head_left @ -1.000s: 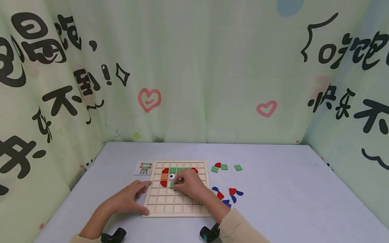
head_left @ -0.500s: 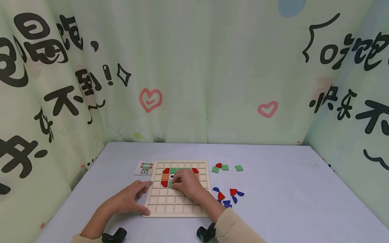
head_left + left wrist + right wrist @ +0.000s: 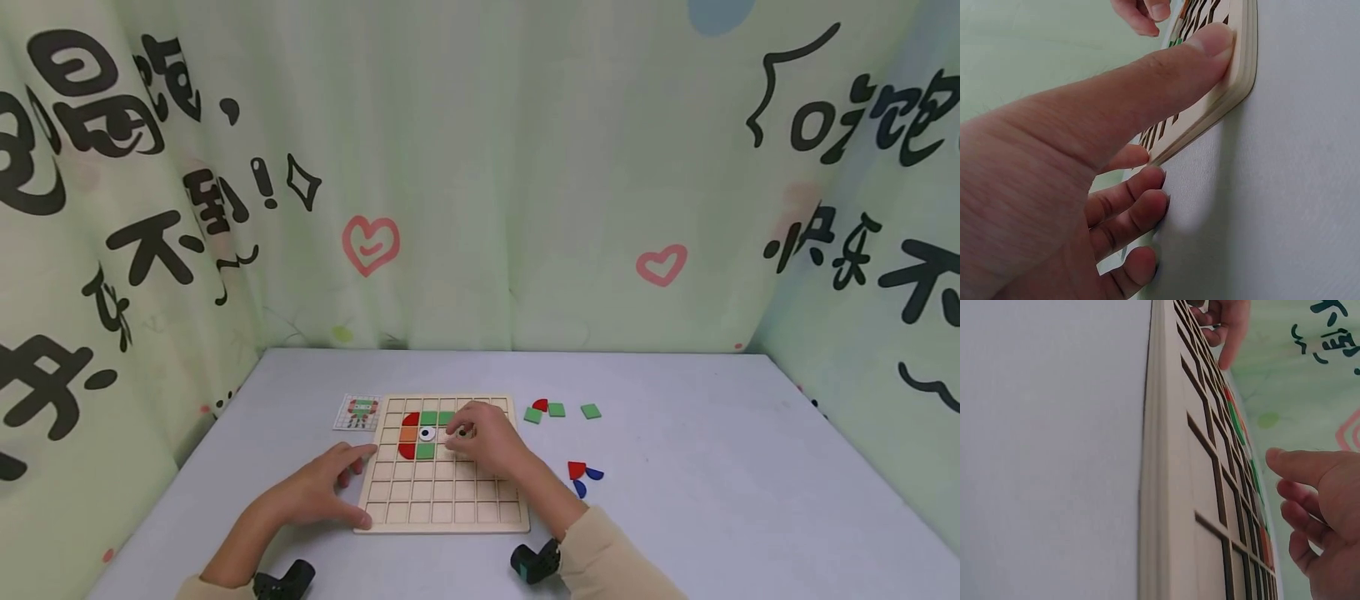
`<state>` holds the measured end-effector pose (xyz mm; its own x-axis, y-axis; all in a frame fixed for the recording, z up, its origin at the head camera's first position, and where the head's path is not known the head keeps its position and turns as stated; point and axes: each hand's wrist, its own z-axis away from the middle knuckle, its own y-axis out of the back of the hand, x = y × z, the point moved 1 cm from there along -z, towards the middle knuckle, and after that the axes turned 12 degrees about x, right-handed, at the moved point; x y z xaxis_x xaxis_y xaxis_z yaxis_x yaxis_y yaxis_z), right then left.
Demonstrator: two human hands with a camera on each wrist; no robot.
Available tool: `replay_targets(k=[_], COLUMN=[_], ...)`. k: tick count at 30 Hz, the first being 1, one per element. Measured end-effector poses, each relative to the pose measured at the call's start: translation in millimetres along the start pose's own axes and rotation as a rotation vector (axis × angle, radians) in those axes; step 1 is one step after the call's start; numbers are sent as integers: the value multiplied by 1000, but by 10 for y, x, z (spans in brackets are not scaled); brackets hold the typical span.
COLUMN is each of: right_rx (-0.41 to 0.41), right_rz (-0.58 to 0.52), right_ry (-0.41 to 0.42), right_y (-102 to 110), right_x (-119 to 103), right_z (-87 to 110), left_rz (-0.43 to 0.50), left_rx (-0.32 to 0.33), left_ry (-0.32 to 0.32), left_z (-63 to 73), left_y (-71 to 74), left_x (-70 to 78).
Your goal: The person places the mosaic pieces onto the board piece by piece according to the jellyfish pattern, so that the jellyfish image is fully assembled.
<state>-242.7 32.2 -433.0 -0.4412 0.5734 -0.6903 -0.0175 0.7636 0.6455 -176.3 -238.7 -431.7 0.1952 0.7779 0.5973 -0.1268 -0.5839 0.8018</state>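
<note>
A wooden grid board (image 3: 442,492) lies on the table with a partly filled pattern of coloured tiles. My left hand (image 3: 322,492) rests at the board's left side, its thumb (image 3: 1213,44) pressing the near left corner and a fingertip touching the edge farther up. Over the pattern's right part hovers my right hand (image 3: 491,442); in the right wrist view its thumb (image 3: 1291,464) and fingers are apart with nothing between them. A green square tile (image 3: 425,451) sits in a cell below a round eye tile (image 3: 427,433). My right hand hides the tiles on that side.
A pattern card (image 3: 358,412) with a small robot figure lies beside the board's far left corner. Right of the board are loose green squares (image 3: 591,411), a red quarter piece (image 3: 576,470) and blue pieces (image 3: 594,474). A curtain stands behind the table.
My right hand has drawn away to the right from the green square tile, which now shows whole in its cell beside a red piece. The left hand stays at the board's edge.
</note>
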Motion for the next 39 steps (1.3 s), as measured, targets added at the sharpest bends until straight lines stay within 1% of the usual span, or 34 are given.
replay_targets(k=[4,11,16,20,28,32,39], right_rx=[30,106,140,161,211,220,218], right_rz=[2,73,100,130,204,232,267], right_ry=[-47,-85,-144,-173,-205,-210,-225], right_y=[132,320,431,511,621,654,653], right_x=[94,240,330,397,526,581,684], right_z=[27,72,91,113,129,138,136], left_rz=[0,6,9,14,15,18,19], left_rx=[6,7,6,6,8,5,8], left_ry=[-9,-13,-16,-19,-26,-29,-63], left_z=[-8,-7,1,6,9,12,26], left_y=[-4,-11,-1,6,11,14,22], left_x=[-5,-18,-13,-3,-4,-1,-7])
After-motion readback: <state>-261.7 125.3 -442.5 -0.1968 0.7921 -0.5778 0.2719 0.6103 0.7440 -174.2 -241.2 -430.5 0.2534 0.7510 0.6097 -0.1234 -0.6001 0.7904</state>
